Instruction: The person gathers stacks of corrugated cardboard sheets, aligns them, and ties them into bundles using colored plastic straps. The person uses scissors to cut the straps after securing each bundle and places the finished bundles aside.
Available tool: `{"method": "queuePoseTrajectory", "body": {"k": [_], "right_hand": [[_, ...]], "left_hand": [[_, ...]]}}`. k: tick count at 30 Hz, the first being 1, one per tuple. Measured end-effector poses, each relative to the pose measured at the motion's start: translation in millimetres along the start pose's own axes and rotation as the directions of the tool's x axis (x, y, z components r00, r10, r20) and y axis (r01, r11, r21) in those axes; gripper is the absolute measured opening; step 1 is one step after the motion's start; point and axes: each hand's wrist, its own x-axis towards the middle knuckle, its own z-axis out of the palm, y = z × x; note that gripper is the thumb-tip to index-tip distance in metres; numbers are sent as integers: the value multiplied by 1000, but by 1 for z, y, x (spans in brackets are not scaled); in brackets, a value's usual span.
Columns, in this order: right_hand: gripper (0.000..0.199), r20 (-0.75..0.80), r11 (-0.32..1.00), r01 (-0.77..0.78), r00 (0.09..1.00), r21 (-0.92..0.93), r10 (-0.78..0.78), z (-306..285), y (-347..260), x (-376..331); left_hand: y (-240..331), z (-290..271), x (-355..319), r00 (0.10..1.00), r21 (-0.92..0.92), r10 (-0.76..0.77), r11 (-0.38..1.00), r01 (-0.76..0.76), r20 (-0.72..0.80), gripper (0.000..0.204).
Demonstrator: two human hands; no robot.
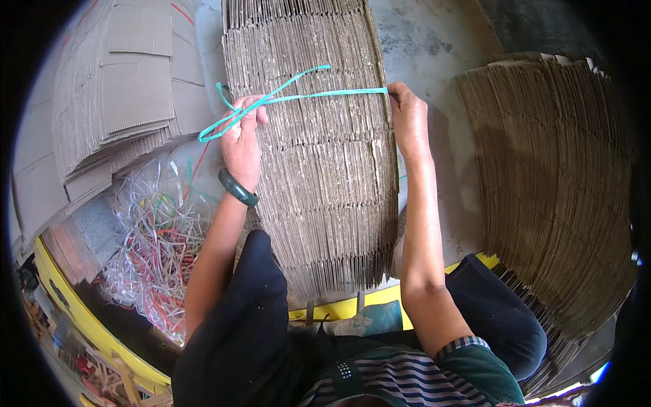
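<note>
A long stack of corrugated cardboard sheets (325, 176) stands on edge between my knees, with its brown fluted edges facing up. Across its top runs a green plastic strap (325, 93). My left hand (243, 132), with a dark bangle on the wrist, is closed on the strap at the stack's left side, where the strap forms a loop and a loose end lies over the cardboard. At the right edge, my right hand (409, 115) pinches the strap where it bends over the side. Where the strap passes below the stack is hidden.
More cardboard stacks (553, 190) stand on the right, and flat sheets (129, 88) are piled at the left. A heap of tangled clear and red plastic strapping (159, 251) lies by my left forearm. A yellow edge (95, 325) curves along the lower left.
</note>
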Motion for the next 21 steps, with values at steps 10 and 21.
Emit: {"method": "queuePoseTrajectory", "body": {"k": [10,21], "right_hand": [[8,-353,944,-30,923,328,152,30,15,-1],[13,-634,825,539,701,173,-326,36,-9,-20]], "left_hand": [[14,12,2,967,202,106,978,-59,-230,30],[18,12,-3,971,-4,-47,999,47,-235,58]]}}
